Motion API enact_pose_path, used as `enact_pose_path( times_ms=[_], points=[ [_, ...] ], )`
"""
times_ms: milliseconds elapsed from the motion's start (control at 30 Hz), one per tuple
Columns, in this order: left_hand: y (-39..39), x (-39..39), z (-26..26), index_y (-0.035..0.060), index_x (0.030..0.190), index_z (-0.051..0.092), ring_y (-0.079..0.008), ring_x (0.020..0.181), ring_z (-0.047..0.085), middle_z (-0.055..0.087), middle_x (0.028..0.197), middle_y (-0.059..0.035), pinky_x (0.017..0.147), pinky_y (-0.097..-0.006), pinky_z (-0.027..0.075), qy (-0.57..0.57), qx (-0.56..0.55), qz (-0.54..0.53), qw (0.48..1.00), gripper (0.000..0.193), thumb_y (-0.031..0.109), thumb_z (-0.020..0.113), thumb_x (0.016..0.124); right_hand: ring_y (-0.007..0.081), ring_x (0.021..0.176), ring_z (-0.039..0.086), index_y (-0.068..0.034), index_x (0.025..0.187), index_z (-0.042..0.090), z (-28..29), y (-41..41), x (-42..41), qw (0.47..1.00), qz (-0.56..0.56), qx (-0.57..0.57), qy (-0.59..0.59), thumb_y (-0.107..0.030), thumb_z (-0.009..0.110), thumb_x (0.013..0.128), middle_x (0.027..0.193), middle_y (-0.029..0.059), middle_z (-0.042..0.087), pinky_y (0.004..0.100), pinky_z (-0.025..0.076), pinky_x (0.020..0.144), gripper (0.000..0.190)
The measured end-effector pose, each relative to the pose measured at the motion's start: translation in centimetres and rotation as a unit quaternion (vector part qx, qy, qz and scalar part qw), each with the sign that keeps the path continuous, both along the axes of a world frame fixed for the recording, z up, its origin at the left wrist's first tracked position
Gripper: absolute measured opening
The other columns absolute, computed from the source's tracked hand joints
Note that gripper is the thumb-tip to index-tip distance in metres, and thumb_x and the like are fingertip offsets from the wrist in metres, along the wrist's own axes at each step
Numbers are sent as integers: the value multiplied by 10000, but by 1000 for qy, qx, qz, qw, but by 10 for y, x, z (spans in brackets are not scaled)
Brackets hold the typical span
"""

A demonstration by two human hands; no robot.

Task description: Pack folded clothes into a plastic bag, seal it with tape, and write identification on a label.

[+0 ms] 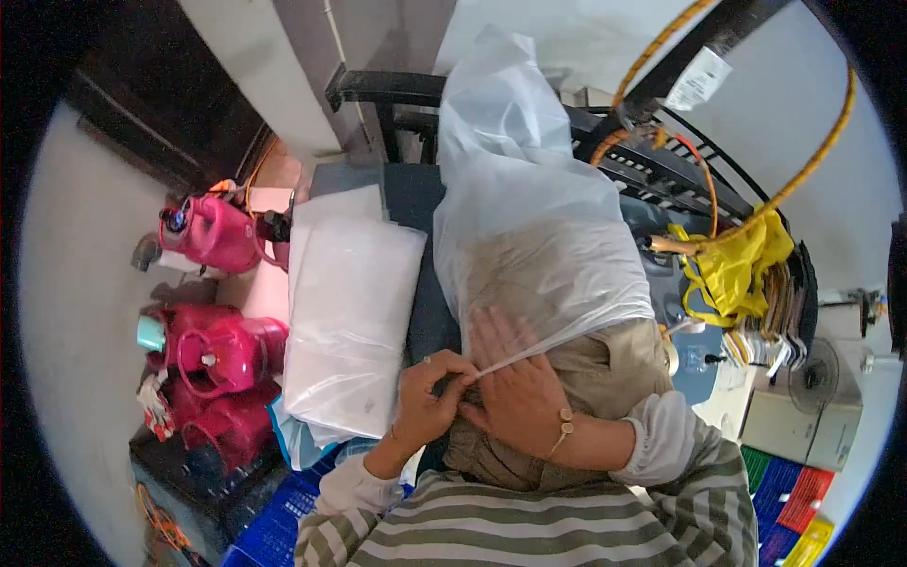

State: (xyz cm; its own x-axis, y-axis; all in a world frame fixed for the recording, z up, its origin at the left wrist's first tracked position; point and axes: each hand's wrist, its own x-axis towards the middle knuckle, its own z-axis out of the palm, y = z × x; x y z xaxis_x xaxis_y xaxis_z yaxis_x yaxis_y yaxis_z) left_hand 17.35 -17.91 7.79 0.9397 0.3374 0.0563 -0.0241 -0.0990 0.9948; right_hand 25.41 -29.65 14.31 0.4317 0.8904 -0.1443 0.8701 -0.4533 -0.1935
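Note:
A folded khaki garment (608, 365) lies in front of me, its far part inside a clear plastic bag (514, 177). Pinched between the thumb and fingers of my left hand (434, 390) is the left end of the bag's open edge. My right hand (521, 386) rests flat on the garment, its fingers reaching under the plastic and its wrist outside. The near end of the garment sticks out of the bag towards my body. To the left sits a stack of flat clear plastic bags (354, 319).
Several pink gas cylinders (227, 354) stand at the left beside a blue plastic crate (273, 521). A dark rack (659, 166) with hanging clothes and a yellow bag (744, 262) is at the right. An orange hose (815, 173) loops above, and a fan (813, 375) stands farther right.

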Motion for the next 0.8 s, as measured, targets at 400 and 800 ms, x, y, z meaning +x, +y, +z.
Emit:
enact_pose_path(
  times_ms=[400, 800],
  points=[
    [-5, -14, 26, 17, 764, 512, -210, 634, 495, 493, 695, -96, 598, -282, 397, 10, 89, -41, 995, 109, 44, 610, 726, 315, 874, 546, -57, 1059, 513, 61, -116, 49, 958, -174, 177, 144, -54, 574, 721, 913, 152, 549, 352, 459, 743, 343],
    [-52, -22, 12, 42, 740, 484, -233, 558, 481, 485, 637, -91, 558, -307, 381, 57, 230, 71, 969, 152, -14, 613, 682, 286, 654, 551, -13, 802, 504, -17, -201, 75, 926, -256, 272, 51, 24, 524, 689, 706, 129, 542, 332, 441, 600, 121]
  ],
)
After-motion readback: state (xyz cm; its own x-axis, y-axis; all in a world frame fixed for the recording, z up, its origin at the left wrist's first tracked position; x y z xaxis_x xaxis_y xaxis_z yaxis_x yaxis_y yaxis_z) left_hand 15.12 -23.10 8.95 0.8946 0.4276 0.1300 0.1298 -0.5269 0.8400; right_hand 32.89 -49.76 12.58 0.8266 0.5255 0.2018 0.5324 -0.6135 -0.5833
